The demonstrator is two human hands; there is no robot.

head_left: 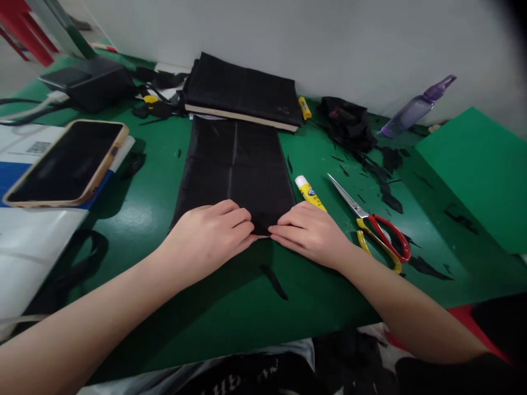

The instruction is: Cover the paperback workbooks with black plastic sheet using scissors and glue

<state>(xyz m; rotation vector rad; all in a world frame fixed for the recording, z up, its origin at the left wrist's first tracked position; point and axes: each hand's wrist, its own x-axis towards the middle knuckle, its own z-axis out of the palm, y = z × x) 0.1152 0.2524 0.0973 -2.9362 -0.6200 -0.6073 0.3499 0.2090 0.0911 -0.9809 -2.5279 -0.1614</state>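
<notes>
Black paper sheet (234, 170) flat on green table (164, 307), near edge under both hands. Left hand (209, 236) and right hand (310, 233) pressing down on that edge, fingers flat, fingertips almost meeting, gripping nothing. Could slip or crease crooked if one hand pushes harder. Glue stick (309, 193) just beside right hand, scissors (373, 222) near too; could get bumped. Black scraps (382, 181) scattered at right. Phone (68, 162) well apart at left.
</notes>
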